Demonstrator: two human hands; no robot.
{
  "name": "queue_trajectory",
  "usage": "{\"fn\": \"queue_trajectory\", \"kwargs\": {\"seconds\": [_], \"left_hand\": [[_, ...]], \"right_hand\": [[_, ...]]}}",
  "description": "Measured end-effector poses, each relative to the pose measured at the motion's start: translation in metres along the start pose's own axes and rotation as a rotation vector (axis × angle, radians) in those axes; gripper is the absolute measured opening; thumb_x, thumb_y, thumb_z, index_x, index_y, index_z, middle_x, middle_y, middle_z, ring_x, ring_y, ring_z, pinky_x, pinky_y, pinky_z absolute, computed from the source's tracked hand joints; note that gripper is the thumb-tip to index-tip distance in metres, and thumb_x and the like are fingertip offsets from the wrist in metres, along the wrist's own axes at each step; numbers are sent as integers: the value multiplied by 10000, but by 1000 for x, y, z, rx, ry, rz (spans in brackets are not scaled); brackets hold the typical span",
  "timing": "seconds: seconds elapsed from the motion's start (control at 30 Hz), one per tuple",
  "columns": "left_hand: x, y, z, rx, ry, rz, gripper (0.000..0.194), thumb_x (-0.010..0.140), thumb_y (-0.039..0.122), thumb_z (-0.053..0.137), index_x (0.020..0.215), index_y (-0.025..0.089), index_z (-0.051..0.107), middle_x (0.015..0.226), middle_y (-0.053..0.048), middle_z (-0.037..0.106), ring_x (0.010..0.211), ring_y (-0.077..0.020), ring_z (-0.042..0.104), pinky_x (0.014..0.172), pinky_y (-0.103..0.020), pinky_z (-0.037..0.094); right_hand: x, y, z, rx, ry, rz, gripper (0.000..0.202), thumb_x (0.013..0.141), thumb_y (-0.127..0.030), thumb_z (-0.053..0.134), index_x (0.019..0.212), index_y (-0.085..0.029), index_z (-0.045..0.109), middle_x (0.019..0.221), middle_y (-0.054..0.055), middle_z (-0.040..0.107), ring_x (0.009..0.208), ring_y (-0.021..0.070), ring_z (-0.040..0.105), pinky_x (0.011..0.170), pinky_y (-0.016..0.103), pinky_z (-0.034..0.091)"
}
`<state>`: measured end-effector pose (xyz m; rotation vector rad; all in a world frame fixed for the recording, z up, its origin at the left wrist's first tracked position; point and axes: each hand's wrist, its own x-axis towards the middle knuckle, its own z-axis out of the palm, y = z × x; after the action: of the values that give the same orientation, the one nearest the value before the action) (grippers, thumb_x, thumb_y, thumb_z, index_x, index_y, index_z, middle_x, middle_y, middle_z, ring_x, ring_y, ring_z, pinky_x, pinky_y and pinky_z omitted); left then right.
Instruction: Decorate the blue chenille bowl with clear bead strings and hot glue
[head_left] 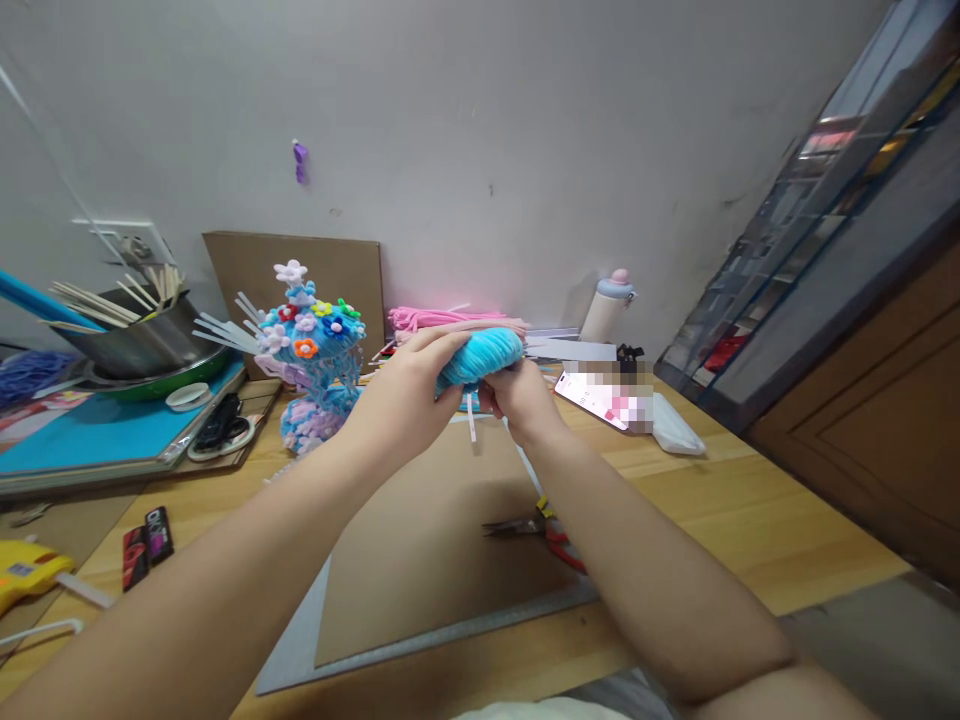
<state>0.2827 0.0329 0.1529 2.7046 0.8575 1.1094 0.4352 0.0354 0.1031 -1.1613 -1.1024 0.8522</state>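
Held up over the board is a rounded turquoise piece [484, 357] of fuzzy, ridged strands that look like pipe cleaners. My left hand [416, 385] grips its left side, fingers over the edge and thumb below. From the right, my right hand [521, 400] is closed at its lower edge, the fingertips partly hidden. A short white stick [472, 418] points down beneath the piece, between both hands. Below lies a brown cardboard sheet [420, 560], on which scissors [517, 527] with red and yellow handles rest, partly behind my right forearm.
Left stands a pipe-cleaner ornament [311, 335] with small flowers. Beyond it are a metal pot [142, 335] of sticks, a tape roll [187, 397] and a yellow glue gun [30, 570]. Pink pipe cleaners [427, 318], a phone [600, 400] and a bottle [607, 305] sit near the wall.
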Motion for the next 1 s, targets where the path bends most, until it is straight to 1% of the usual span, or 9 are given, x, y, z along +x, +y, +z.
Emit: {"fn": "queue_trajectory", "kwargs": {"seconds": [0.13, 0.23, 0.3, 0.4, 0.53, 0.77, 0.87, 0.93, 1.0], "left_hand": [[-2, 0, 0, -11, -12, 20, 598, 732, 20, 487, 1287, 242, 508, 1319, -26, 534, 1226, -199, 469, 1035, -337, 388], [-4, -2, 2, -5, -20, -9, 562, 734, 36, 490, 1266, 213, 525, 1313, -49, 535, 1228, -219, 469, 1032, -358, 393], [-6, -3, 4, -7, -17, -25, 534, 738, 43, 488, 1247, 196, 535, 1304, -60, 538, 1212, -218, 482, 1020, -348, 402], [-12, -3, 10, -13, -15, -59, 518, 731, 43, 487, 1228, 176, 545, 1252, -72, 561, 1159, -217, 515, 987, -334, 421], [-25, -4, 23, -48, -33, -175, 536, 724, 49, 484, 1242, 173, 540, 1250, -81, 557, 1163, -237, 506, 989, -357, 415], [-52, -29, 53, -123, -9, -423, 498, 733, 58, 482, 1208, 189, 560, 1184, -81, 616, 1106, -251, 553, 971, -410, 438], [-65, -54, 67, -179, -20, -588, 408, 788, 100, 509, 1187, 171, 557, 1044, -81, 671, 916, -215, 637, 838, -387, 520], [-74, -69, 75, -228, -54, -669, 276, 856, 194, 533, 1124, 145, 573, 931, -60, 676, 770, -167, 650, 709, -342, 552], [-82, -79, 80, -260, -78, -713, 236, 886, 287, 539, 1052, 128, 591, 889, -40, 662, 718, -139, 639, 655, -317, 549]], "right_hand": [[-1, 5, 0, -65, 0, 53, 340, 771, -264, 589, 459, -151, 516, 351, -44, 474, 290, 59, 356, 321, 207, 253], [0, 9, 0, -103, -8, 125, 215, 874, -296, 575, 783, -107, 625, 675, -8, 626, 501, 84, 545, 456, 205, 444], [0, 11, 0, -117, -18, 175, 224, 895, -314, 564, 1013, -130, 607, 951, 33, 643, 736, 134, 625, 621, 280, 532], [-1, 16, 1, -126, -35, 238, 291, 895, -314, 561, 1136, -150, 571, 1138, 68, 599, 933, 207, 617, 767, 378, 536], [-3, 31, 6, -127, -65, 319, 315, 894, -304, 565, 1174, -160, 551, 1192, 82, 576, 981, 217, 604, 802, 405, 525], [-14, 66, 15, -71, -198, 415, 309, 899, -303, 559, 1173, -161, 547, 1183, 81, 576, 978, 210, 604, 804, 407, 526], [-25, 72, 14, -4, -279, 414, 234, 898, -324, 551, 1009, -126, 605, 848, 30, 655, 634, 117, 609, 573, 262, 513], [-33, 72, 10, 67, -336, 400, 241, 869, -358, 562, 884, -124, 619, 551, -39, 588, 368, 57, 440, 384, 177, 350], [-41, 70, 6, 154, -391, 390, 264, 823, -399, 585, 838, -137, 612, 423, -76, 517, 287, 38, 317, 341, 170, 239]]}}
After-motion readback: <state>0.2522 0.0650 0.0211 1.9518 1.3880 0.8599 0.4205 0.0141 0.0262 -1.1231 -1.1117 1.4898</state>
